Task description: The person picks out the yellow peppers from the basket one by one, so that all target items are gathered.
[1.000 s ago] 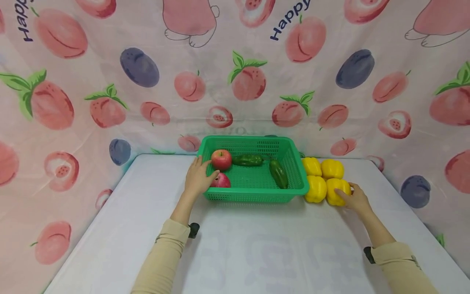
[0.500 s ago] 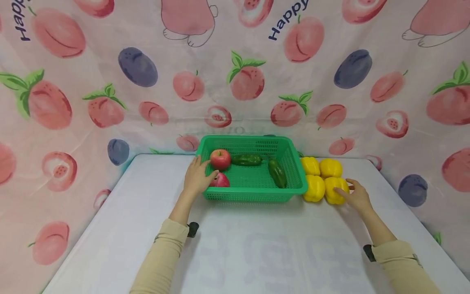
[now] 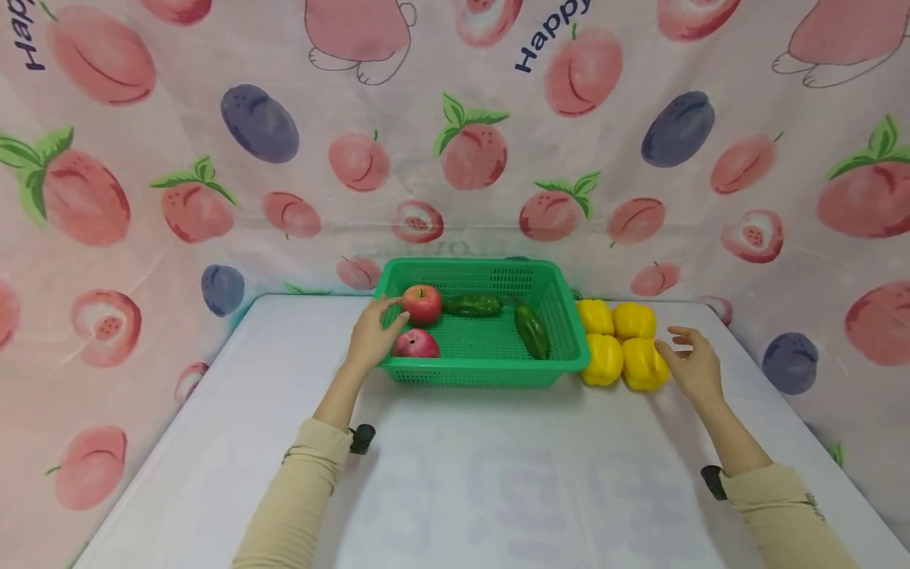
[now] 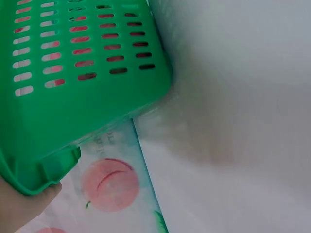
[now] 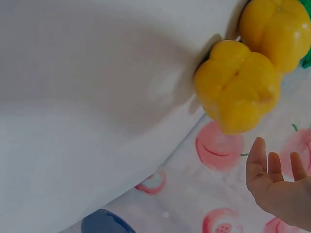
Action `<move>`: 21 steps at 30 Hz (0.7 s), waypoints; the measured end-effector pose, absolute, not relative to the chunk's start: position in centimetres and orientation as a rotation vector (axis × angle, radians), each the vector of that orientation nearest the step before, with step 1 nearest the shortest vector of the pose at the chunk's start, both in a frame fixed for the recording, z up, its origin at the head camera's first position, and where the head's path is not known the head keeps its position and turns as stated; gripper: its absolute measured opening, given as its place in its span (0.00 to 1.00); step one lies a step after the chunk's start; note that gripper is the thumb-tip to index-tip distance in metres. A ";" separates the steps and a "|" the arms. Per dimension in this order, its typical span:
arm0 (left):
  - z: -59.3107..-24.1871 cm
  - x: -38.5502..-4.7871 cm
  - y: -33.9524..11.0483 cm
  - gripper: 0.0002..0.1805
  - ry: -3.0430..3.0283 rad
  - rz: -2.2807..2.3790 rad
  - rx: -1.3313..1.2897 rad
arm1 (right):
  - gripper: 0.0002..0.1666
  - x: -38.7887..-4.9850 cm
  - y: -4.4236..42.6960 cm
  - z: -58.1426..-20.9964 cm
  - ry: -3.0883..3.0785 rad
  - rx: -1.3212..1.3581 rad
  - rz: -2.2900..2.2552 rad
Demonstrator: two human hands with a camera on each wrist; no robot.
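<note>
A green plastic basket (image 3: 483, 365) holds a red apple (image 3: 423, 306), a pinkish-red round fruit (image 3: 418, 344) and two dark green peppers, one lying along the back (image 3: 473, 306) and one on the right (image 3: 532, 332). My left hand (image 3: 370, 336) rests at the basket's left rim, fingers and thumb spread apart; in the left wrist view only part of it (image 4: 22, 206) shows, by the rim. Several yellow bell peppers stand right of the basket. Beside the front right bell pepper (image 3: 644, 365) is my right hand (image 3: 697, 367), fingers loosely bent, holding nothing. The right wrist view shows a gap between them.
The white-covered table (image 3: 469, 474) stretches in front of the basket. A fruit-printed cloth (image 3: 320, 118) hangs behind and at both sides. The other bell peppers (image 3: 602, 359) stand close together against the basket's right side.
My right hand has drawn back from the front right yellow bell pepper, its thumb no longer over it. My left hand has shifted slightly outward, uncovering more of the pinkish-red fruit.
</note>
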State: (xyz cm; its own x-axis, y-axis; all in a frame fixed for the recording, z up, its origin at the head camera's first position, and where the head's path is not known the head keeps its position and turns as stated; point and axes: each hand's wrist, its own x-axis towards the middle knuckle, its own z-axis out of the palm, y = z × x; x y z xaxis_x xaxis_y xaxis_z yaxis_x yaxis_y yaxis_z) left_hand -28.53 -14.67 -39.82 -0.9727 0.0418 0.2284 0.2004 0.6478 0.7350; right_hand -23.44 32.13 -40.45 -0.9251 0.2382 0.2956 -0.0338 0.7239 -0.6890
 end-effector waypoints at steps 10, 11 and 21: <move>-40.7 -28.7 -14.9 0.26 -2.732 -1.027 -0.304 | 0.23 -22.7 30.2 -38.9 -2.498 -0.033 1.087; -40.8 -28.8 -14.8 0.26 -2.753 -0.970 -0.306 | 0.23 -22.7 30.0 -38.9 -2.501 -0.024 1.092; -40.5 -28.7 -14.6 0.28 -2.835 -0.748 -0.277 | 0.22 -22.2 28.1 -38.5 -2.546 0.155 1.067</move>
